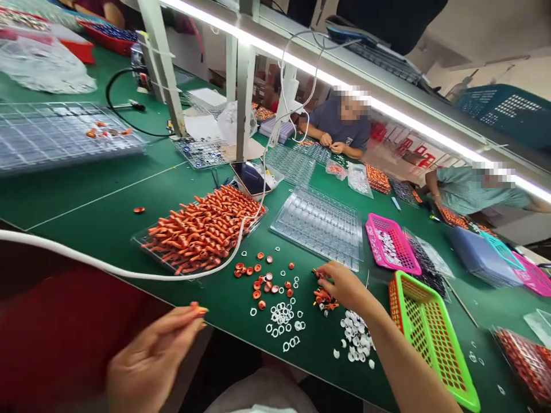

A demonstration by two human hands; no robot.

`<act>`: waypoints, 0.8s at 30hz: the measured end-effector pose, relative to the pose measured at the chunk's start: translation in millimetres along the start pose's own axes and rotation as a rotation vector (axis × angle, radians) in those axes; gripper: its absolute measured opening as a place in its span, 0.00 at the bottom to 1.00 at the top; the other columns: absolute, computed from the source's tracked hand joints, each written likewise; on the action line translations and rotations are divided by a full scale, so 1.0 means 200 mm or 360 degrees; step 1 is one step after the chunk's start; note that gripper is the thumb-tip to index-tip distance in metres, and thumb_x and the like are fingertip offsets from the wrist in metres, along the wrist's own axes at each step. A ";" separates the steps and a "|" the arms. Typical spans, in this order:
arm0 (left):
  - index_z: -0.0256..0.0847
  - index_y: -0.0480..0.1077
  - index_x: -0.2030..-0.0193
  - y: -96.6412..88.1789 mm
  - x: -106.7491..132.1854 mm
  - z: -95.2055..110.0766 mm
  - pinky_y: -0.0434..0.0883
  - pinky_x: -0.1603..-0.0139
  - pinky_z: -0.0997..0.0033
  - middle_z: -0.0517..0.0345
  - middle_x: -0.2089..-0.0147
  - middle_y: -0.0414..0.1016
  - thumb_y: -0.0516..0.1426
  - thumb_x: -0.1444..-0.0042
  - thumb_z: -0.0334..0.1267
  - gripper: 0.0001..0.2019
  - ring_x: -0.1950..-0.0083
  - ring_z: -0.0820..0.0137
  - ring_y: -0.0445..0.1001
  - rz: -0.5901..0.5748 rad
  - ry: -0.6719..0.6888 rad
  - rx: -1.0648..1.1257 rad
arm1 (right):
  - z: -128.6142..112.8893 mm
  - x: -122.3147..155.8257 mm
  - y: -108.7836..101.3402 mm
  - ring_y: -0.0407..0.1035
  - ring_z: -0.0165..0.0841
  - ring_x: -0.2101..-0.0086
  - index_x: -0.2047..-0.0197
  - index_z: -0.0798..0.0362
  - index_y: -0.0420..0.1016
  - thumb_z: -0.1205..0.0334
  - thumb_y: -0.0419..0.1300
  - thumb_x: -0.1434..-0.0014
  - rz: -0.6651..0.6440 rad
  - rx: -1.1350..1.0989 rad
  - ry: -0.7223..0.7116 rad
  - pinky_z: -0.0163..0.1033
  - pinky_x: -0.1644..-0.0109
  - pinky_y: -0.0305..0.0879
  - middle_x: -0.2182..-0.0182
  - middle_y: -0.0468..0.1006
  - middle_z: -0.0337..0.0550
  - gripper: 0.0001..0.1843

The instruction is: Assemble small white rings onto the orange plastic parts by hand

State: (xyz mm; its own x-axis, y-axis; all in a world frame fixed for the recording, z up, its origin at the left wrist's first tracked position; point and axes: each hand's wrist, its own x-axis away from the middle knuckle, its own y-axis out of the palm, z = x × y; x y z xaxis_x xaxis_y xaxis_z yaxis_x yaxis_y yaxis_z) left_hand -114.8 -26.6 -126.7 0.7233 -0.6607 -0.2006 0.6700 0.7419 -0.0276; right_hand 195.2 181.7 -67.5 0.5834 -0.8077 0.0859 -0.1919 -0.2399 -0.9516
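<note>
From the head camera, no brand, label or writing could be read on any tray, basket or part.

The left hand hovered off the near edge of the green table, at about seven o'clock in the view, its thumb and fingertips pinched together on a small orange part.

The right hand reached onto the table at about five o'clock, fingers curled downward and closed over a little heap of orange pieces; whether they actually gripped one could not be told.

At nine o'clock from that hand lay scattered orange caps, with white rings just below them. More white rings sat at six o'clock from the wrist.

A clear tray piled with orange parts stood at eleven o'clock, crossed by a white cable. An empty clear blister tray lay at twelve o'clock, a green basket at three o'clock, and a pink basket at one o'clock.
</note>
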 end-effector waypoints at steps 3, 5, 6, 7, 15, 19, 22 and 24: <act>0.44 0.79 0.65 0.25 0.02 0.10 0.81 0.56 0.77 0.61 0.63 0.82 0.65 0.51 0.28 0.08 0.61 0.67 0.82 -0.0344 0.0135 0.0333 | -0.01 -0.05 0.07 0.72 0.39 0.58 0.57 0.53 0.77 0.71 0.55 0.37 0.0083 -0.0006 0.0051 0.42 0.53 0.66 0.61 0.78 0.47 0.10; 0.45 0.79 0.64 0.32 0.00 0.10 0.80 0.54 0.77 0.61 0.63 0.82 0.64 0.50 0.27 0.09 0.60 0.68 0.82 -0.0433 0.0129 0.0411 | 0.01 -0.04 0.07 0.70 0.40 0.55 0.53 0.54 0.76 0.71 0.53 0.35 0.0176 -0.0019 0.0101 0.44 0.49 0.65 0.58 0.77 0.49 0.12; 0.45 0.79 0.64 0.34 -0.01 0.09 0.80 0.53 0.77 0.60 0.63 0.82 0.64 0.50 0.27 0.09 0.59 0.68 0.82 -0.0445 0.0101 0.0416 | 0.03 -0.02 0.05 0.69 0.40 0.53 0.50 0.54 0.74 0.70 0.53 0.35 0.0218 -0.0031 0.0127 0.44 0.48 0.64 0.56 0.76 0.49 0.13; 0.44 0.79 0.63 0.34 -0.02 0.07 0.80 0.52 0.77 0.60 0.62 0.81 0.65 0.50 0.27 0.09 0.59 0.68 0.81 -0.0442 0.0074 0.0413 | 0.06 0.01 0.03 0.68 0.40 0.51 0.48 0.54 0.73 0.70 0.53 0.35 0.0255 -0.0046 0.0158 0.44 0.46 0.63 0.54 0.75 0.49 0.14; 0.42 0.79 0.63 0.39 -0.01 -0.05 0.80 0.54 0.79 0.59 0.60 0.81 0.66 0.50 0.28 0.08 0.60 0.70 0.81 -0.0257 -0.0069 0.0420 | 0.18 0.24 0.03 0.71 0.36 0.62 0.58 0.52 0.75 0.65 0.57 0.38 0.0153 -0.0205 0.0416 0.40 0.58 0.66 0.63 0.77 0.43 0.07; 0.42 0.79 0.63 0.39 -0.02 -0.04 0.80 0.54 0.78 0.59 0.61 0.81 0.67 0.51 0.29 0.08 0.61 0.69 0.81 -0.0258 -0.0113 0.0420 | 0.15 0.21 0.05 0.70 0.35 0.65 0.64 0.53 0.73 0.65 0.56 0.41 0.0159 -0.0272 0.0477 0.39 0.62 0.64 0.66 0.76 0.42 0.05; 0.42 0.79 0.63 0.39 -0.02 -0.04 0.79 0.52 0.77 0.59 0.60 0.81 0.67 0.51 0.29 0.08 0.60 0.69 0.81 -0.0275 -0.0145 0.0400 | 0.14 0.20 -0.01 0.70 0.33 0.66 0.66 0.52 0.71 0.63 0.56 0.41 0.0190 -0.0346 0.0471 0.37 0.62 0.64 0.67 0.76 0.40 0.04; 0.43 0.79 0.63 0.38 -0.02 -0.05 0.79 0.51 0.78 0.59 0.60 0.81 0.67 0.51 0.29 0.08 0.60 0.70 0.81 -0.0298 -0.0144 0.0397 | 0.14 0.21 -0.06 0.71 0.33 0.67 0.66 0.52 0.71 0.62 0.56 0.40 0.0195 -0.0395 0.0460 0.36 0.64 0.64 0.68 0.77 0.39 0.05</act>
State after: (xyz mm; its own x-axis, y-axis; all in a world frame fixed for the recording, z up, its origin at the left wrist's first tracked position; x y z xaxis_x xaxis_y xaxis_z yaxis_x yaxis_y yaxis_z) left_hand -68.9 34.2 -136.8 0.5878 -0.7990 -0.1264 0.8052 0.5626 0.1875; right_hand 243.7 165.2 -59.6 0.3048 -0.9482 0.0893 -0.4519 -0.2265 -0.8628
